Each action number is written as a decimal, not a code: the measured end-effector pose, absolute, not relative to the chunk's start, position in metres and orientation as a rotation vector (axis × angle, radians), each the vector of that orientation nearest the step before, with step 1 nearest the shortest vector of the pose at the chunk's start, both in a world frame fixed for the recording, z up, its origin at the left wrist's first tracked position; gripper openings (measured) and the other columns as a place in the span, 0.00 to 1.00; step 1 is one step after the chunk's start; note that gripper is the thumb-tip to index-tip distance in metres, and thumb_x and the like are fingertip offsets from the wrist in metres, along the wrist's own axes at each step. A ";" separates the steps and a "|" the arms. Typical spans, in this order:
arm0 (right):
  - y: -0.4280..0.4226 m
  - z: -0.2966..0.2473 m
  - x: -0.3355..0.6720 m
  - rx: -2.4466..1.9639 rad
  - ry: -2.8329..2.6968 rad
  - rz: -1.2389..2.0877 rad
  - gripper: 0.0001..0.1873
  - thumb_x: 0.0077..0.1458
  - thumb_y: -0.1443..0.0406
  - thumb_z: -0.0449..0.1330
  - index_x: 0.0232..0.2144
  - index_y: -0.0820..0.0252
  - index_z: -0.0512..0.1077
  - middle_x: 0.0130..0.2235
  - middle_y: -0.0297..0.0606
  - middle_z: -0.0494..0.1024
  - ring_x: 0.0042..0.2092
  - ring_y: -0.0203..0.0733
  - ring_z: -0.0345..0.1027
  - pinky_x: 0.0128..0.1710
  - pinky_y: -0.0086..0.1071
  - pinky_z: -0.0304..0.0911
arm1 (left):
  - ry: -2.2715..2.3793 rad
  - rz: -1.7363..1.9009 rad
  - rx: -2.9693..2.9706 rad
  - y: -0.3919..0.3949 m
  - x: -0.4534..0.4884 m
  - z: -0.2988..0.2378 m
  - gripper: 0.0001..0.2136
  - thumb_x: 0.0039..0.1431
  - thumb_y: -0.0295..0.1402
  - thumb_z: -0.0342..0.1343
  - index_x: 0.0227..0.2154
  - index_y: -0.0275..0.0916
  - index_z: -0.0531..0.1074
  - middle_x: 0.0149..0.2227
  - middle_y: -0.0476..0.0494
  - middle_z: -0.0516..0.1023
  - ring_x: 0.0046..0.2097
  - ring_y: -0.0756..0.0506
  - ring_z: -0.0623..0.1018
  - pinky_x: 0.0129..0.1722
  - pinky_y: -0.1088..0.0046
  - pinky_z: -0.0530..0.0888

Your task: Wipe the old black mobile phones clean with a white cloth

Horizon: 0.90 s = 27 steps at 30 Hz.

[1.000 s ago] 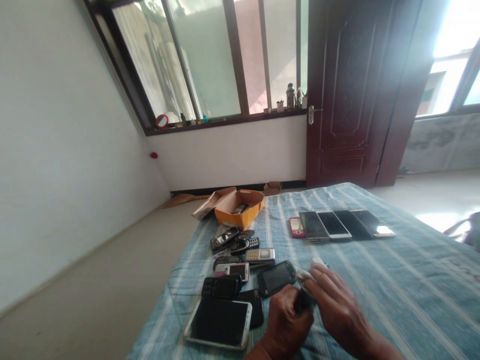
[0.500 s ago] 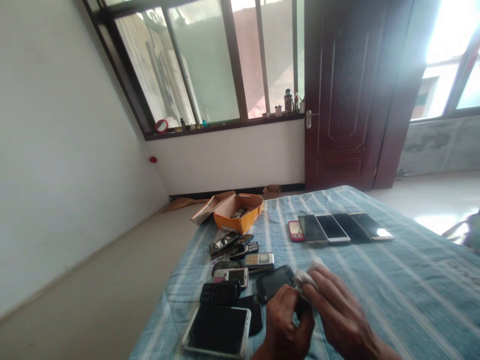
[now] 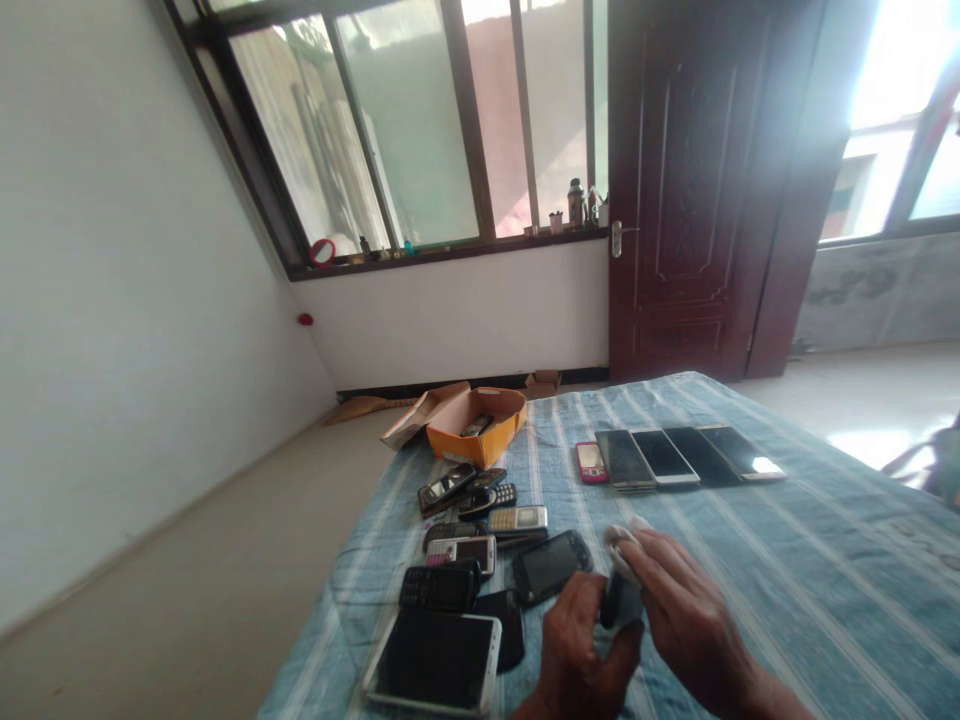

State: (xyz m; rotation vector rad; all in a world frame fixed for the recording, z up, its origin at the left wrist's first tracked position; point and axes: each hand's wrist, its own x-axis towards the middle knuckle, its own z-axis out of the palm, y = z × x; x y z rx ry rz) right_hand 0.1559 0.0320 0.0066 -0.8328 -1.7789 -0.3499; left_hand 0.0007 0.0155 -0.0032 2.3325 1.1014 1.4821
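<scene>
My left hand [image 3: 581,645] is closed around a small dark phone [image 3: 621,598], held tilted above the bed, with most of it hidden by my fingers. A white cloth [image 3: 622,550] is gripped by my right hand [image 3: 686,610] and pressed against the phone's upper end. Just left of my hands a black touchscreen phone [image 3: 553,567] lies face up. Further left are a large white-framed phone [image 3: 435,660], a black keypad phone [image 3: 439,587] and a white and pink phone [image 3: 461,553].
An open orange box [image 3: 476,440] with a phone inside stands at the bed's far left edge. Several phones lie in a row at the back right, starting with a small pink phone [image 3: 592,462]. A striped blue sheet [image 3: 810,600] covers the bed. Beyond is a dark red door [image 3: 690,200].
Both hands have shifted slightly right. The cloth has slid along the phone's upper end, and more of the dark phone now shows between my hands.
</scene>
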 end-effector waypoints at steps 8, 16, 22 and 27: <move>0.031 0.011 0.154 -0.819 -1.791 -0.314 0.18 0.60 0.75 0.51 0.51 0.60 0.70 0.45 0.42 0.78 0.49 0.44 0.71 0.50 0.36 0.68 | 1.101 1.383 2.280 0.020 -0.002 -0.012 0.06 0.59 0.30 0.52 0.27 0.38 0.66 0.25 0.48 0.71 0.27 0.50 0.70 0.28 0.77 0.67; 0.038 0.009 0.160 -0.934 -1.772 -0.287 0.14 0.62 0.71 0.50 0.46 0.60 0.72 0.40 0.43 0.78 0.45 0.44 0.73 0.44 0.35 0.71 | 1.160 1.431 2.445 0.019 -0.004 -0.008 0.05 0.57 0.27 0.50 0.26 0.39 0.64 0.22 0.49 0.68 0.24 0.50 0.70 0.25 0.77 0.65; 0.024 0.026 0.153 -0.724 -1.800 -0.399 0.18 0.59 0.74 0.52 0.51 0.62 0.70 0.46 0.46 0.77 0.54 0.49 0.68 0.52 0.44 0.68 | 1.138 1.484 2.460 0.019 -0.002 -0.005 0.07 0.57 0.27 0.50 0.24 0.40 0.62 0.22 0.49 0.68 0.24 0.51 0.70 0.25 0.77 0.66; 0.019 0.027 0.148 -0.692 -1.889 -0.473 0.17 0.60 0.75 0.50 0.48 0.66 0.72 0.45 0.47 0.77 0.55 0.52 0.66 0.52 0.46 0.67 | 1.033 1.555 2.432 0.019 0.000 0.001 0.06 0.58 0.25 0.50 0.27 0.39 0.63 0.24 0.48 0.70 0.25 0.51 0.71 0.26 0.78 0.67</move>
